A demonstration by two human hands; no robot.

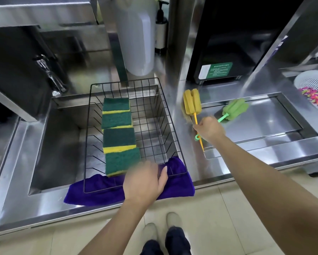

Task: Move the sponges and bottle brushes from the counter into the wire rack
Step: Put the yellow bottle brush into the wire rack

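Sponges racked; right hand grips both brush handles, left hand loosely curled, empty on wire rack; I'd lift brushes across next.

The left hand is blurred, and its fingertips cannot be made out where they meet the nearest sponge at the wire rack's near edge. The right hand covers the middle of both brush handles, so the grip on the yellow bottle brush and the green bottle brush stays unclear. A purple cloth runs under the rack, partly concealed. At the counter's right edge, a white colander is cut off. The print on a green label is too small to read.
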